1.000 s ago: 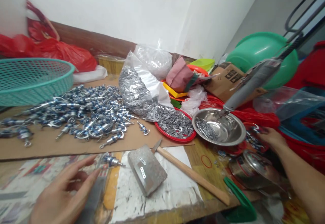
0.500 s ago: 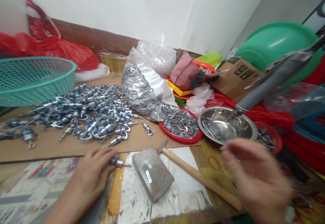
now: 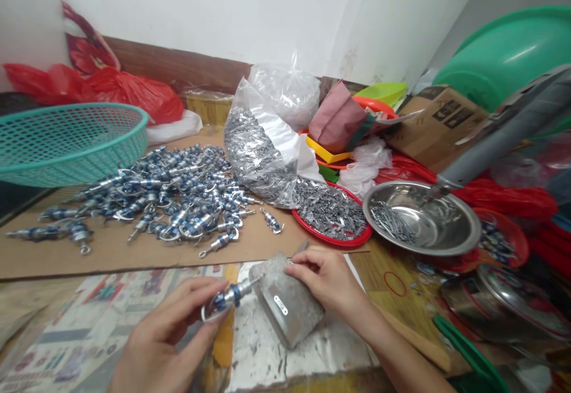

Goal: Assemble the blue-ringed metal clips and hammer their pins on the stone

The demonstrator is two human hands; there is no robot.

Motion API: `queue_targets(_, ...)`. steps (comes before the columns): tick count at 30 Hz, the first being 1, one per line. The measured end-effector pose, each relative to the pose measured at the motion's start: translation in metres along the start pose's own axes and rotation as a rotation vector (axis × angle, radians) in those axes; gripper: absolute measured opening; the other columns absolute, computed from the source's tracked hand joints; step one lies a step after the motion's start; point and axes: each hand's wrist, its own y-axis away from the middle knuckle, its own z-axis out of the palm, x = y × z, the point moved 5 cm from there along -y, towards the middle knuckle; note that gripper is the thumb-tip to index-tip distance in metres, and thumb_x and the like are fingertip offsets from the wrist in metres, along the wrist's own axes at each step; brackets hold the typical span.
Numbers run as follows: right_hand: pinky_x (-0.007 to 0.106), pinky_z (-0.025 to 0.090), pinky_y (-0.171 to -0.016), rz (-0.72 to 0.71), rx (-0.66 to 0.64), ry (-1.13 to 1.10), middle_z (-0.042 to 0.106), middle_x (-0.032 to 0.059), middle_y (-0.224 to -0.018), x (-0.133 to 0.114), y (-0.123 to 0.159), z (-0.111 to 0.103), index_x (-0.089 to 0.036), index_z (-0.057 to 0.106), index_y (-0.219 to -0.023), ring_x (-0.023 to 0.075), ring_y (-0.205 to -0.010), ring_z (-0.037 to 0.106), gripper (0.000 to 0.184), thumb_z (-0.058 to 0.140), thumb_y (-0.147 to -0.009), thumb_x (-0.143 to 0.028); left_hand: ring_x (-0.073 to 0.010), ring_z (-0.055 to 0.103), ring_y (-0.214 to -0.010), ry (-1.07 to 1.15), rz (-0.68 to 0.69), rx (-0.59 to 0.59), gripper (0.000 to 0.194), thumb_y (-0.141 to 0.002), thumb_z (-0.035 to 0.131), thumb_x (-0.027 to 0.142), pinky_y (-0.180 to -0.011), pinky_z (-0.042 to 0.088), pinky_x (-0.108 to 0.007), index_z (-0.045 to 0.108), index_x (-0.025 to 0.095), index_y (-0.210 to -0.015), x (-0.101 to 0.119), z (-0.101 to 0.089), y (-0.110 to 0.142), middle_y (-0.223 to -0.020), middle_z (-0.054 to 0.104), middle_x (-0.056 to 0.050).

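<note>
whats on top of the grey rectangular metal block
A small oblong silver metal plate lies on the block; the right hand hides anything under it at the upper right edge.

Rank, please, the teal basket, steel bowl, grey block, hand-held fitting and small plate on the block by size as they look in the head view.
1. Teal basket, cut off at the left edge
2. Steel bowl
3. Grey block
4. Hand-held fitting
5. Small plate

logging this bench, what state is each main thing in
left hand: holding a metal fitting
right hand: at the metal block, grip unclear
metal block: small plate lying on top
hammer: lying down, partly hidden
red tray: heaped with metal plates
steel bowl: partly filled with pins
teal basket: upright
</note>
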Motion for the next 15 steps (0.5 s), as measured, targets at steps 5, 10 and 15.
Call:
queue_targets(5,0.025,0.046,-0.065,-0.197,0.178,-0.117,0.063,0.0026,-0.074,-0.026,0.021,-0.018,-0.018,0.067,-0.078,0.0147,-0.071,0.059,0.01,0.058,-0.082,-0.014,-0.0201,0.072,-0.085,0.12,0.075,-0.046,0.018,-0.071,0.07,0.027,-0.08,0.056,-0.025,0.075,0.031,-0.088,0.019,0.019,0.008,-0.092,0.077,0.0)
queue_targets(10,0.026,0.046,-0.062,-0.496,0.043,-0.049,0.062,0.0071,-0.078,-0.069,0.044,-0.011,-0.013,0.067,-0.088,0.0153,-0.07,0.056,0.02,0.049,-0.083,-0.005,-0.0172,0.072,-0.084,0.164,0.142,-0.003,0.022,-0.071,0.071,0.022,-0.076,0.056,-0.019,0.074,0.031,-0.091,0.031,0.022,0.012,-0.093,0.076,0.0)
queue_targets(15,0.026,0.047,-0.062,-0.509,-0.033,-0.088,0.063,0.0083,-0.078,-0.075,0.046,-0.003,-0.013,0.066,-0.088,0.0161,-0.071,0.056,0.02,0.048,-0.084,-0.006,-0.0158,0.071,-0.086,0.122,0.206,0.01,0.025,-0.071,0.071,0.019,-0.079,0.055,-0.017,0.072,0.03,-0.094,0.036,0.019,0.015,-0.094,0.076,0.001)
